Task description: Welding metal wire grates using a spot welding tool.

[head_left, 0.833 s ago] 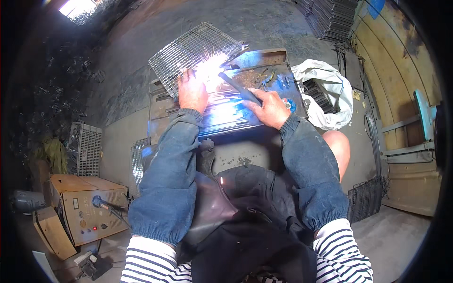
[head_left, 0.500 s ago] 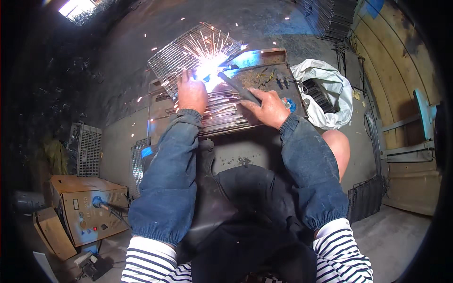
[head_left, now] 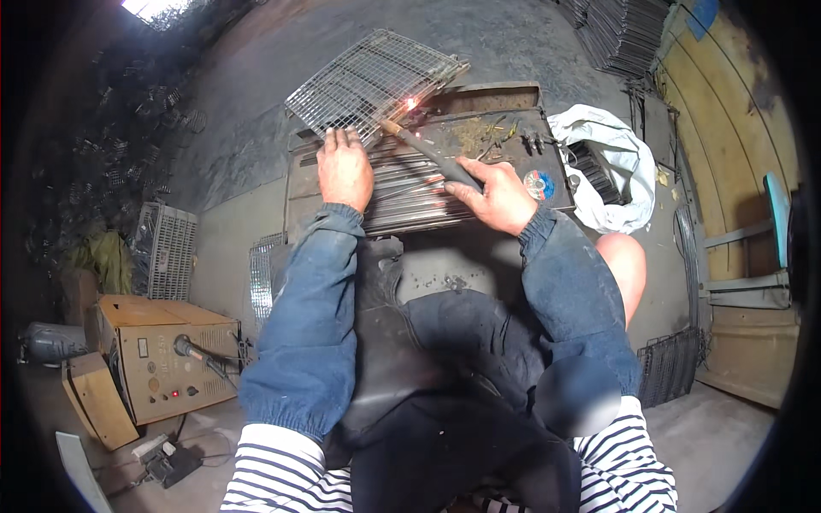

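A rectangular metal wire grid point(head_left: 355, 81) lies tilted over the far left of a low metal worktable point(head_left: 479, 179). On its near edge are the fingertips of my left hand point(head_left: 345, 175), bent over the wires; the thumb is hidden. My right hand point(head_left: 498, 198) is closed around the dark handle of a welding torch point(head_left: 432, 156). The torch's copper-coloured tip points at the grid's near right edge, where a small spot glows red. Below my left hand and the torch, several thin metal rods point(head_left: 406, 201) lie side by side on the table.
A blue and red disc point(head_left: 539, 185) lies by my right hand. Right of the table stands a white sack point(head_left: 637, 154) holding dark rods. An orange welding machine point(head_left: 171, 359) sits at lower left, near an upright grid point(head_left: 171, 248). Stacked dark grids point(head_left: 620, 34) stand far right.
The bright arc and flying sparks have gone out, leaving a small red glow. Both hands keep their holds, and the whole scene has shifted slightly right in view.
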Demonstrator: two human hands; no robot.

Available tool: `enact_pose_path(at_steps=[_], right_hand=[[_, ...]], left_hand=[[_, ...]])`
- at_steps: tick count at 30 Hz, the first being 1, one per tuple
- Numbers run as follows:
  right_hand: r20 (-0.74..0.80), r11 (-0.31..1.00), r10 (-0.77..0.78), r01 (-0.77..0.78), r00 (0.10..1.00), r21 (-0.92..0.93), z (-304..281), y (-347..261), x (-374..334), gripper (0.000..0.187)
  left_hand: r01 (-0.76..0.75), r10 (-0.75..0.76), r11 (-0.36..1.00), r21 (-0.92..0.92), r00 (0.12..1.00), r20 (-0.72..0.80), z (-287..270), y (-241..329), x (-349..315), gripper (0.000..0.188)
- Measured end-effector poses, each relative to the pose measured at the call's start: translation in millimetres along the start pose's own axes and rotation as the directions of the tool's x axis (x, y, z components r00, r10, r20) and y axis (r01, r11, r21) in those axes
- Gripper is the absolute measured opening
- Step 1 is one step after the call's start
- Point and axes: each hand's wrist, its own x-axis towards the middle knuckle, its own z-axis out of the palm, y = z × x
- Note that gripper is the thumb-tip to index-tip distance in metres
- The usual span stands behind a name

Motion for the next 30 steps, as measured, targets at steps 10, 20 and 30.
enact_pose_path(at_steps=[10, 20, 30], right_hand=[[0.030, 0.992, 0.104, -0.102, 0.994, -0.076, 4.6, 6.6, 2.2, 0.049], [0.012, 0.990, 0.090, -0.089, 0.996, -0.106, 11.2, 13.4, 1.4, 0.047], [0.005, 0.999, 0.037, -0.037, 0.999, -0.011, 13.4, 12.3, 4.0, 0.031]], left_hand=[[0.014, -0.018, 0.998, 0.059, 0.997, 0.079, -0.7, 6.1, 2.4, 0.050], [0.007, -0.009, 1.000, 0.017, 0.995, 0.100, -1.5, 6.7, 0.5, 0.049], [0.031, -0.033, 0.999, 0.037, 0.998, 0.053, 7.5, 3.5, 0.0, 0.053]])
